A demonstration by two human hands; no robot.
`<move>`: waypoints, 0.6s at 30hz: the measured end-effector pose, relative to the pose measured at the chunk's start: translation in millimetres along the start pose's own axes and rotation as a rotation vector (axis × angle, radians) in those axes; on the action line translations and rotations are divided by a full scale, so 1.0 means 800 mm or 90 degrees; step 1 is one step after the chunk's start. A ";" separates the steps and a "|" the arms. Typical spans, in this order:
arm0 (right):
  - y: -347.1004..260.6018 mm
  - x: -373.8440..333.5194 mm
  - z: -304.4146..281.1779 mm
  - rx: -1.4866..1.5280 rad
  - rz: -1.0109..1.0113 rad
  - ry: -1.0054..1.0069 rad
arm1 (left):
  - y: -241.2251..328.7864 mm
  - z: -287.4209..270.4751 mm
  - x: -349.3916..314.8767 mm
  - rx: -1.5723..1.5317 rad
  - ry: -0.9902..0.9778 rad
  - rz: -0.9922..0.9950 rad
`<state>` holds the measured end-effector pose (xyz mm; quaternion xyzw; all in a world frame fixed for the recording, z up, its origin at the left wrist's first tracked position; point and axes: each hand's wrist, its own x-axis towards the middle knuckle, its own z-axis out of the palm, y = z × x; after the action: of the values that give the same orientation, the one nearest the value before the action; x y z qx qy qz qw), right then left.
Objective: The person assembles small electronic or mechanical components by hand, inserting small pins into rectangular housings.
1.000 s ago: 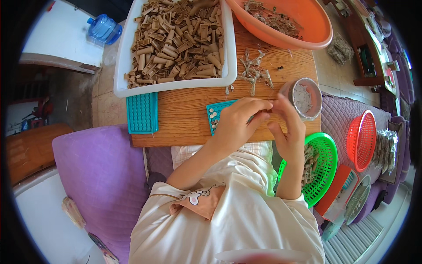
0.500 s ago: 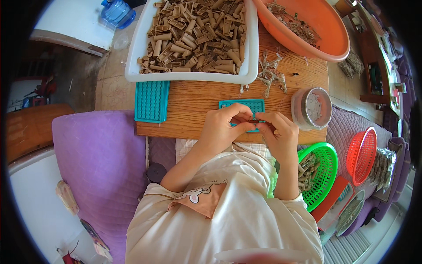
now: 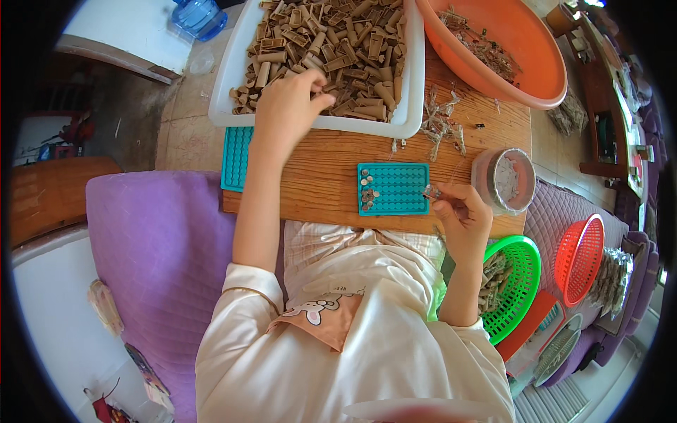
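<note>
Wooden tabletop [image 3: 317,183]'s pretty crowded. Lettering [image 3: 340,289] and a cartoon rabbit [image 3: 308,310] are printed on the shirt [image 3: 402,338]. Brown plastic casings [image 3: 345,53] are heaped in a white tub [image 3: 367,129], left hand [image 3: 286,106] held over them, thumb and index parted. Small shiny part [image 3: 431,192] is pinched in the right hand [image 3: 467,215] beside a teal tray [image 3: 405,187] of silver discs [image 3: 364,182]; another teal tray [image 3: 235,158]'s partly blocked by the left forearm [image 3: 257,211].

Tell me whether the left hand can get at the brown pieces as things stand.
Very likely yes: the left hand reaches over the near rim of the white bin to the brown pieces, with nothing visible blocking the way.
</note>
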<state>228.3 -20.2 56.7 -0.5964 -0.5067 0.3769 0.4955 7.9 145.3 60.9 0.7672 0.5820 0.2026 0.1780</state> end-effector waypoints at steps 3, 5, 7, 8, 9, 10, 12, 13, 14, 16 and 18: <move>-0.002 -0.002 0.002 0.112 0.020 -0.001 | -0.029 0.015 0.036 0.124 -0.165 -0.058; -0.003 -0.002 0.000 0.169 0.055 -0.001 | -0.029 0.021 0.047 0.158 -0.250 -0.071; -0.002 -0.001 -0.003 0.147 0.023 -0.016 | -0.019 0.022 0.055 0.181 -0.320 -0.060; -0.003 -0.001 -0.003 0.147 0.023 -0.018 | -0.024 0.024 0.059 0.181 -0.320 -0.061; -0.003 0.000 -0.003 0.151 0.029 -0.019 | -0.031 0.027 0.062 0.138 -0.323 -0.042; -0.004 0.000 -0.002 0.154 0.036 -0.021 | -0.037 0.029 0.063 0.095 -0.325 -0.023; -0.002 -0.001 -0.002 0.151 0.040 -0.017 | -0.033 0.026 0.061 0.038 -0.312 -0.010; -0.001 -0.001 -0.001 0.148 0.044 -0.014 | -0.031 0.026 0.061 -0.019 -0.298 0.003; -0.001 -0.001 -0.001 0.149 0.045 -0.015 | -0.035 0.029 0.060 -0.019 -0.299 0.002; 0.001 -0.001 -0.002 0.146 0.048 -0.021 | -0.046 0.039 0.060 -0.312 -0.175 -0.083; 0.003 -0.001 -0.002 0.153 0.052 -0.016 | -0.035 0.030 0.057 -0.415 -0.156 -0.091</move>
<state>230.4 -21.2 54.5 -0.5482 -0.4390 0.4622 0.5414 8.4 195.7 31.4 0.6462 0.5130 0.2710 0.4958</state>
